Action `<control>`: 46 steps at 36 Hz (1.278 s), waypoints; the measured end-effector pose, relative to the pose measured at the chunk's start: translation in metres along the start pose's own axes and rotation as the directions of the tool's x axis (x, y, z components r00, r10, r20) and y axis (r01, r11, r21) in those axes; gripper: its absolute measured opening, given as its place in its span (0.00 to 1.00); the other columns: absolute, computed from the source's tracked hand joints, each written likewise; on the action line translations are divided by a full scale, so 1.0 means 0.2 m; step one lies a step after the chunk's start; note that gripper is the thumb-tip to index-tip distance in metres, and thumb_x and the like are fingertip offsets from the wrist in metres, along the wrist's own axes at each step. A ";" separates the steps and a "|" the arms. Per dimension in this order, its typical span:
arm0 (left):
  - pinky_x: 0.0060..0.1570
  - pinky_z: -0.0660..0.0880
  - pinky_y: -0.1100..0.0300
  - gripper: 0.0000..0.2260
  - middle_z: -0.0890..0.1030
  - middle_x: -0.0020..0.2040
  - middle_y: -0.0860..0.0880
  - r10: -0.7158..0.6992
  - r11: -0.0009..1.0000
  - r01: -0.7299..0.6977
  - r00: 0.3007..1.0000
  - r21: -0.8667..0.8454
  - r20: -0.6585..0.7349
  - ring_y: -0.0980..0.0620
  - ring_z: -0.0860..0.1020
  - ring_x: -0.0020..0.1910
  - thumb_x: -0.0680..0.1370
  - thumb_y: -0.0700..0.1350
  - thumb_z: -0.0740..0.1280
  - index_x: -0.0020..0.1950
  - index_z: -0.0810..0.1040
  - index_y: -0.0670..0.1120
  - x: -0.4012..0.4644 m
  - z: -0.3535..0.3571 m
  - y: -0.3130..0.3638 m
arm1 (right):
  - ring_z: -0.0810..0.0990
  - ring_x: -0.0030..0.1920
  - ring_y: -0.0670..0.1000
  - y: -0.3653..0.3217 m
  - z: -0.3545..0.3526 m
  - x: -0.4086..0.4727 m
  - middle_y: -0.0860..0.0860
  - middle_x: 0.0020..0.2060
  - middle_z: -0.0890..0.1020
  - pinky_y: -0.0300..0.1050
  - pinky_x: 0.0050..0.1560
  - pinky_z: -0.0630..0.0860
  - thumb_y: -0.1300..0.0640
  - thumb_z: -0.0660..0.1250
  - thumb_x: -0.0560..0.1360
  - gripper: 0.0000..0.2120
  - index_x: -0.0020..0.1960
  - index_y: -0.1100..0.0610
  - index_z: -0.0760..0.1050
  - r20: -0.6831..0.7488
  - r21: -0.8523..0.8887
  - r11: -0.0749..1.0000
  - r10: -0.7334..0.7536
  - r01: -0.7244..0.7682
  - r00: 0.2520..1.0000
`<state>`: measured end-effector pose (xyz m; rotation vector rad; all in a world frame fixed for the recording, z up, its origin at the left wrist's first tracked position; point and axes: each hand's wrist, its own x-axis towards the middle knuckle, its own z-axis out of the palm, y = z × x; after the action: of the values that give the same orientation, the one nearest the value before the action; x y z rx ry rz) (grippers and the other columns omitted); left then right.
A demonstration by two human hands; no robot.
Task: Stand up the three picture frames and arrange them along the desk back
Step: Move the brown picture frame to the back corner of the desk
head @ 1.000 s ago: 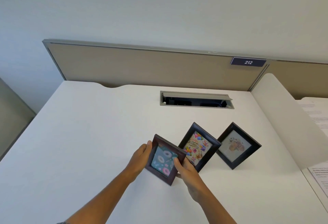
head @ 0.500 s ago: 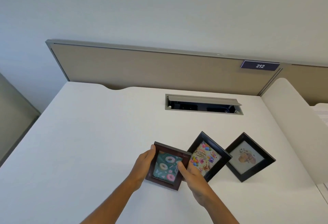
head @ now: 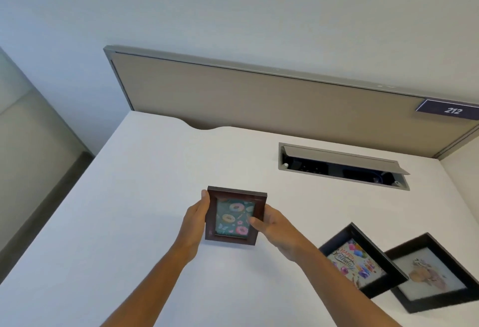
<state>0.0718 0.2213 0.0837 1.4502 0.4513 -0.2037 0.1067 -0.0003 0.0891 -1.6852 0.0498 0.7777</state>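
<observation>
A dark brown frame with a doughnut picture (head: 234, 216) is held upright above the white desk (head: 129, 197), between both hands. My left hand (head: 195, 219) grips its left edge and my right hand (head: 274, 231) grips its right edge, thumb on the glass. A black frame with a birthday picture (head: 359, 262) lies flat on the desk at the lower right. Beside it, partly under its corner, lies a black frame with a pale beige picture (head: 438, 272).
A tan partition panel (head: 259, 98) runs along the desk back, with a "212" label (head: 452, 110) at its right end. An open cable tray (head: 342, 167) is set into the desk near the back. A curved notch (head: 204, 127) cuts the desk's back edge.
The doughnut frame has been lifted off the desk, turned straight and carried left and toward the back, away from the two black frames. The camera has swung left.
</observation>
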 end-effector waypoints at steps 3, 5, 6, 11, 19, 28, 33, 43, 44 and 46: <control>0.41 0.80 0.72 0.30 0.89 0.53 0.53 0.013 1.000 -0.014 0.999 -0.006 -0.052 0.59 0.86 0.52 0.78 0.71 0.53 0.61 0.84 0.52 0.10 -0.15 0.05 | 0.82 0.66 0.41 -0.13 0.09 0.17 0.41 0.66 0.85 0.36 0.60 0.78 0.58 0.64 0.87 0.15 0.72 0.47 0.75 0.030 -0.050 0.999 -0.007 0.009 1.000; 0.41 0.80 0.72 0.30 0.89 0.53 0.54 0.024 1.000 -0.025 0.995 -0.010 -0.094 0.59 0.86 0.52 0.78 0.71 0.53 0.60 0.84 0.53 0.18 -0.26 0.08 | 0.82 0.66 0.40 -0.21 0.16 0.29 0.41 0.66 0.85 0.33 0.56 0.77 0.59 0.64 0.87 0.16 0.72 0.47 0.75 0.057 -0.085 0.996 -0.014 0.019 0.998; 0.41 0.79 0.72 0.30 0.89 0.52 0.54 0.031 0.999 -0.032 0.993 -0.011 -0.116 0.59 0.86 0.52 0.78 0.71 0.52 0.60 0.84 0.53 0.21 -0.31 0.10 | 0.82 0.66 0.40 -0.25 0.20 0.35 0.41 0.66 0.85 0.32 0.55 0.78 0.59 0.63 0.87 0.16 0.72 0.47 0.75 0.070 -0.099 0.995 -0.021 0.027 0.997; 0.41 0.79 0.73 0.26 0.88 0.51 0.58 0.072 0.997 -0.072 0.980 0.007 -0.185 0.61 0.86 0.51 0.79 0.71 0.50 0.52 0.86 0.64 0.43 -0.56 0.21 | 0.82 0.65 0.40 -0.45 0.36 0.67 0.43 0.66 0.84 0.33 0.56 0.77 0.61 0.63 0.87 0.16 0.72 0.49 0.76 0.112 -0.148 0.985 -0.067 0.084 0.991; 0.40 0.78 0.75 0.25 0.88 0.50 0.60 0.157 0.987 -0.143 0.947 0.071 -0.279 0.63 0.85 0.50 0.76 0.75 0.50 0.50 0.84 0.70 0.84 -0.96 0.40 | 0.82 0.67 0.50 -0.74 0.59 1.20 0.48 0.67 0.84 0.42 0.59 0.78 0.62 0.63 0.86 0.16 0.72 0.53 0.76 0.151 -0.174 0.970 -0.146 0.172 0.978; 0.36 0.78 0.75 0.28 0.89 0.48 0.57 0.172 0.985 -0.169 0.910 0.039 -0.376 0.63 0.86 0.47 0.83 0.70 0.48 0.53 0.85 0.60 1.25 -1.27 0.52 | 0.81 0.68 0.53 -0.97 0.77 1.75 0.52 0.69 0.83 0.48 0.66 0.79 0.64 0.62 0.87 0.16 0.73 0.55 0.75 0.236 -0.215 0.944 -0.200 0.251 0.951; 0.32 0.76 0.76 0.28 0.88 0.43 0.60 0.166 0.985 -0.173 0.891 0.022 -0.423 0.66 0.85 0.43 0.84 0.68 0.48 0.56 0.82 0.54 1.42 -1.41 0.53 | 0.81 0.70 0.55 -1.03 0.87 1.99 0.54 0.69 0.83 0.60 0.75 0.75 0.66 0.61 0.87 0.17 0.73 0.55 0.75 0.259 -0.217 0.940 -0.203 0.262 0.944; 0.38 0.78 0.72 0.25 0.88 0.45 0.61 0.171 0.985 -0.156 0.878 0.070 -0.446 0.66 0.85 0.44 0.85 0.66 0.48 0.56 0.82 0.56 1.57 -1.59 0.55 | 0.80 0.70 0.56 -1.10 0.99 2.23 0.54 0.69 0.82 0.57 0.70 0.78 0.67 0.59 0.87 0.19 0.72 0.51 0.74 0.296 -0.192 0.947 -0.195 0.258 0.935; 0.42 0.78 0.69 0.25 0.88 0.46 0.61 0.172 0.985 -0.155 0.878 0.074 -0.446 0.66 0.85 0.45 0.85 0.66 0.48 0.57 0.82 0.56 1.58 -1.60 0.55 | 0.81 0.69 0.55 -1.10 1.00 2.24 0.53 0.69 0.82 0.54 0.66 0.80 0.67 0.59 0.87 0.18 0.70 0.49 0.74 0.296 -0.186 0.950 -0.189 0.250 0.936; 0.46 0.76 0.65 0.24 0.88 0.47 0.60 0.175 0.985 -0.155 0.876 0.081 -0.449 0.65 0.85 0.47 0.86 0.65 0.48 0.58 0.81 0.56 1.59 -1.60 0.55 | 0.82 0.65 0.53 -1.10 1.01 2.24 0.52 0.68 0.83 0.49 0.58 0.81 0.66 0.59 0.87 0.18 0.68 0.46 0.74 0.302 -0.177 0.957 -0.170 0.231 0.938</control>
<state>0.3455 0.5930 0.0331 1.5705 0.7023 0.2764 0.4558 0.4064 0.0367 -1.7269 -0.4137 0.8844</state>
